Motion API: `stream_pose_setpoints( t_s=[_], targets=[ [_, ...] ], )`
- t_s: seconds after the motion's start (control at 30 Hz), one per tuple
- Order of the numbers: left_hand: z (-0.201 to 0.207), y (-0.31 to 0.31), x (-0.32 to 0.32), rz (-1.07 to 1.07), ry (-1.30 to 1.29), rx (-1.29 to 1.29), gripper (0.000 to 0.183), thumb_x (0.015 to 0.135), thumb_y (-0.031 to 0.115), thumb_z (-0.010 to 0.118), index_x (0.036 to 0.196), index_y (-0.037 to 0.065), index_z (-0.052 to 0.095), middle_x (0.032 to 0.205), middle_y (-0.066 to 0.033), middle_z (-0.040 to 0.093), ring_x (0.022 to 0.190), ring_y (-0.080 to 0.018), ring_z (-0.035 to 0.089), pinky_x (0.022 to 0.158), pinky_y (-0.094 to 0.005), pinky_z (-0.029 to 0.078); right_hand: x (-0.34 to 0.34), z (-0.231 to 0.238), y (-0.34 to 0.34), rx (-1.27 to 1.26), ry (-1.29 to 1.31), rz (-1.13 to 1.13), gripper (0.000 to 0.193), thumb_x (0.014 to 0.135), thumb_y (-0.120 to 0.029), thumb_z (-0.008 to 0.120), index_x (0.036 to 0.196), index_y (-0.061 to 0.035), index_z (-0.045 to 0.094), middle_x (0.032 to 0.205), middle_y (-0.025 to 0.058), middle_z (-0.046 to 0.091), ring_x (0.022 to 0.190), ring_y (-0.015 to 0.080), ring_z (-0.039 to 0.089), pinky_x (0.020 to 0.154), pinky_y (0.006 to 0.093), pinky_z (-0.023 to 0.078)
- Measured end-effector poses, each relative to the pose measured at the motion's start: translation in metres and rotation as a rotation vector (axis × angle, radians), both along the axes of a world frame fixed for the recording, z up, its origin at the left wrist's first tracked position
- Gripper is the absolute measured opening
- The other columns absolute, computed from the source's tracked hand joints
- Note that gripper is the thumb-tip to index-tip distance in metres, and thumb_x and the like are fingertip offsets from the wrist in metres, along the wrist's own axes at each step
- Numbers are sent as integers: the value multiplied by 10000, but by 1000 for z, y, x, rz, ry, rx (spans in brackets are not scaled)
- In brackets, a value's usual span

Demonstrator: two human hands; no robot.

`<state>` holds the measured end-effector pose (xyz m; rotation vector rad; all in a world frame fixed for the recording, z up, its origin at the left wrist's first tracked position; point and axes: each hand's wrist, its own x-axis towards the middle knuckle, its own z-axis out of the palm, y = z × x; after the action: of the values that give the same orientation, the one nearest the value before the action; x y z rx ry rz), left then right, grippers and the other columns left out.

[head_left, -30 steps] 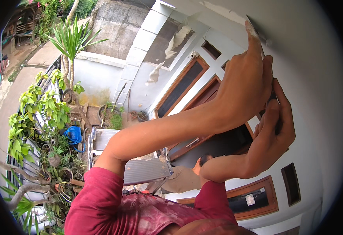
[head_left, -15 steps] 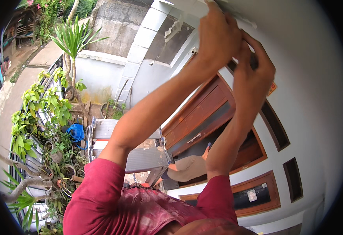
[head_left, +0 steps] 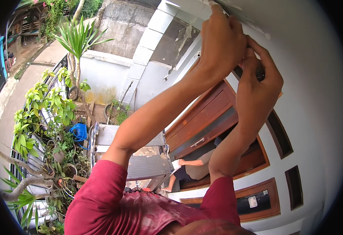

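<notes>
The left hand (head_left: 223, 41), its grip unclear, and right hand (head_left: 266, 85), curled around a dark handle (head_left: 260, 72), reach upward.

Brown wooden door (head_left: 203, 117), low white wall (head_left: 104, 75)

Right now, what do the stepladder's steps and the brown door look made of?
Steps: probably aluminium, dull grey, judging by the ridged, metallic surface. Door: likely wood with a smooth varnish, given its reddish-brown colour and slight sheen; laminate is possible.
</notes>
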<state>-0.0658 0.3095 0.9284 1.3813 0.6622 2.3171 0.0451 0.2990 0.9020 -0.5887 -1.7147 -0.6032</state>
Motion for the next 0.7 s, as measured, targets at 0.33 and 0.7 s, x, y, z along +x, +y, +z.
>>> stream_pose_setpoints(
  t_s=[0.33, 0.7],
  targets=[
    [-29, 76, -27, 286, -2, 54, 244, 962, 73, 484, 1061, -148, 512, 696, -281, 655, 645, -434, 680, 604, -501, 526, -33, -9, 30, -200, -45, 61, 245, 988, -158, 594, 1141, -16, 721, 943, 173, 752, 846, 319, 739, 786, 376, 552],
    [-75, 44, 10, -186, -26, 89, 216, 1021, 57, 492, 1196, -44, 416, 979, -198, 686, 601, -219, 679, 480, -306, 535, 12, -55, 16, -256, -3, 117, 318, 1058, -159, 516, 1278, 15, 666, 1209, 179, 707, 1092, 261, 696, 855, 351, 620]
  ],
)
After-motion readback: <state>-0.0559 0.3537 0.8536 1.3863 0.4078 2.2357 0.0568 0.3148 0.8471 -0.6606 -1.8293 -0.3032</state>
